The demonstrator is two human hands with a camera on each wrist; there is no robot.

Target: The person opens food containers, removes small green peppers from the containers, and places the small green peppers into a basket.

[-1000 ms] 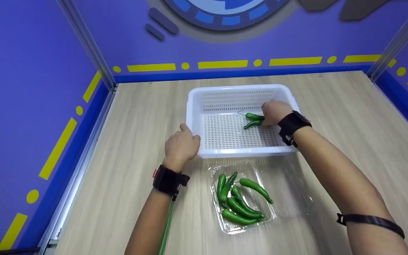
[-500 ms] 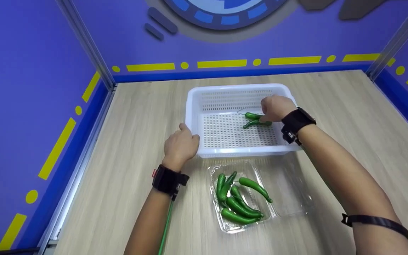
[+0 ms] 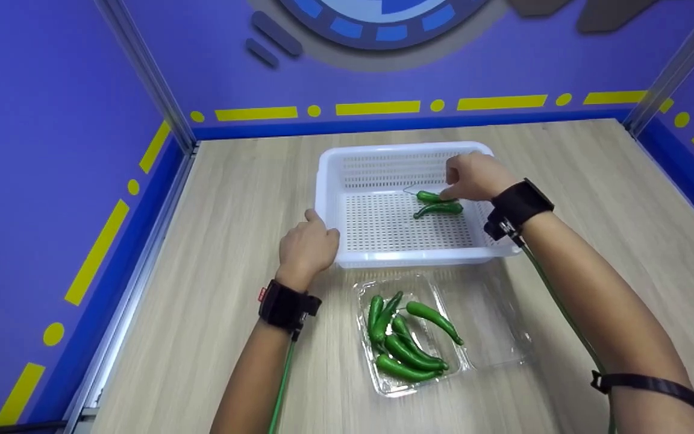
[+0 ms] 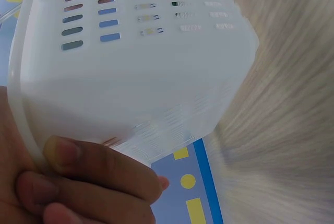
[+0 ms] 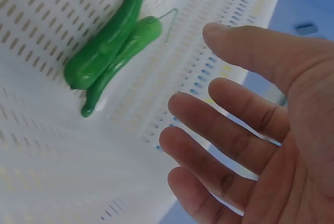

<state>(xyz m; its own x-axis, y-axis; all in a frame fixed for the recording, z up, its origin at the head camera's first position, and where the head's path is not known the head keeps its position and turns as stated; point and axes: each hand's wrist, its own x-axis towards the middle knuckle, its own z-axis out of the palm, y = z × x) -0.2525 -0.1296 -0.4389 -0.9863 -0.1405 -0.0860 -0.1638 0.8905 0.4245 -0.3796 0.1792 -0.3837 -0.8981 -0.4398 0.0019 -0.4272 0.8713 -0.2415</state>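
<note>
Blue panels [image 3: 214, 72] enclose a wood-grain worktop [image 3: 250, 199]. I see two green chili peppers [image 3: 438, 209] lying right of centre inside the white perforated basket [image 3: 377, 232]. My left hand [image 3: 309, 247] grips its left rim; my right hand [image 3: 478, 176] hangs above the right side, fingers apart. Nearer, an open clear clamshell [image 3: 491, 337] holds more chilies [image 3: 413, 357].

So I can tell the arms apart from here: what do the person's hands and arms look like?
The left hand and right hand are ungloved; no sleeves show. On the left is a black wristband with a red tag and a green cable. On the right are a similar black band, another green cable and a thin black strap higher up the arm.
</note>
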